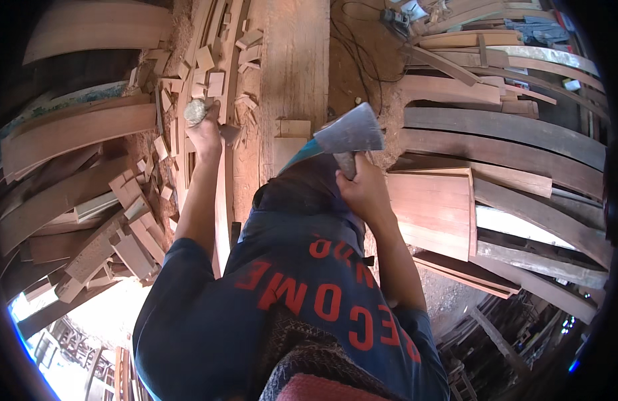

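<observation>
Round-ended tool (196, 112) is out on the left in my left hand (207, 136), just by the scrap blocks (216, 83), fingers curled round it with the pale butt facing the camera (can't tell from back here how its hidden shaft runs). Right of the broad plank (294, 73), my right hand (366, 190) is wrapped round the wooden handle (347, 166) of a hatchet (351, 130), close under the head, I'd guess for control. Handle's long axis points away from the dark shirt (195, 307), leaning slightly left, while the metal head flares wider toward the right.
</observation>
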Demonstrator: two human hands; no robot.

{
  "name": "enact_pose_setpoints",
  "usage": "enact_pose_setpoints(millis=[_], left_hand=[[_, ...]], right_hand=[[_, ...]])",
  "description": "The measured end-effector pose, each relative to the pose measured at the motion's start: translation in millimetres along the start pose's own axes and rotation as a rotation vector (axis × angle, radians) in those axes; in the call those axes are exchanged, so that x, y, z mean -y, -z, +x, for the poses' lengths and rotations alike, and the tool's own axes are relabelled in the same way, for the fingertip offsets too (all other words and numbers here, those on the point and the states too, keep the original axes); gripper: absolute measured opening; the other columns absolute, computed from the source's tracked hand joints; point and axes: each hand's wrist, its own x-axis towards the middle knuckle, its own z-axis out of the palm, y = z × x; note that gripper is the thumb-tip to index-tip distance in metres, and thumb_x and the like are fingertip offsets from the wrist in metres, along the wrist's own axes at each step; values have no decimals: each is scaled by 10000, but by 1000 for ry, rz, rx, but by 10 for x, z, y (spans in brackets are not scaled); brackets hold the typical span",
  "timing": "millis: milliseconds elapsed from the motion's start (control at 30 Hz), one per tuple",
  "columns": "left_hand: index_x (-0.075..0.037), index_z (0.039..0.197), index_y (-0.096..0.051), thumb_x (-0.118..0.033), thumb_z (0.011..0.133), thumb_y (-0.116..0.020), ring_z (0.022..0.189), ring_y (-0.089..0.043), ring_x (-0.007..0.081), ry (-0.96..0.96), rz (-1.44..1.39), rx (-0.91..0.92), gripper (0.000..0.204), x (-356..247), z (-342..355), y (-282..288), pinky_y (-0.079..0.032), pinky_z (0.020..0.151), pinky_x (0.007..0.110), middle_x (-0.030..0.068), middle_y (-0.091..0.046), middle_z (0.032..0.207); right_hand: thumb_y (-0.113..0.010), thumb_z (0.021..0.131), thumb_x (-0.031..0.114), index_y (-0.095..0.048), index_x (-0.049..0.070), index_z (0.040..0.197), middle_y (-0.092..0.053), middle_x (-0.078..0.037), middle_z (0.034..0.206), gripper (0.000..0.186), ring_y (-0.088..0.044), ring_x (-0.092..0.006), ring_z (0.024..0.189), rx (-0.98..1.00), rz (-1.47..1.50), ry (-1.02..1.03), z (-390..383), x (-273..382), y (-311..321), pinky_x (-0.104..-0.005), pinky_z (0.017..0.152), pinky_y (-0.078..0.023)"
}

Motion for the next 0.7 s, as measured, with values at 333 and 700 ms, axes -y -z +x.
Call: enact_pose_setpoints(millis=[333, 700], left_hand=[[-48, 920, -652, -138, 830, -877, 754, -655, 124, 18, -12, 747, 258, -526, -366, -457, -543, 729, 301, 15, -684, 811], [-60, 944, -639, -184, 843, -877, 794, -618, 129, -67, 61, 931, 286, -666, -735, -560, -521, 755, 312, 15, -632, 857]], right_hand=[[-727, 874, 200, -600, -30, 1258, -699, -326, 977, 465, -675, -505, 970, 20, 99, -5, 73, 85, 18, -524, 813, -533], [-785, 887, 78, -668, -23, 1052, -713, -84, 853, 227, -656, -121, 785, -223, 183, 266, -103, 760, 711, -321, 724, -534]])
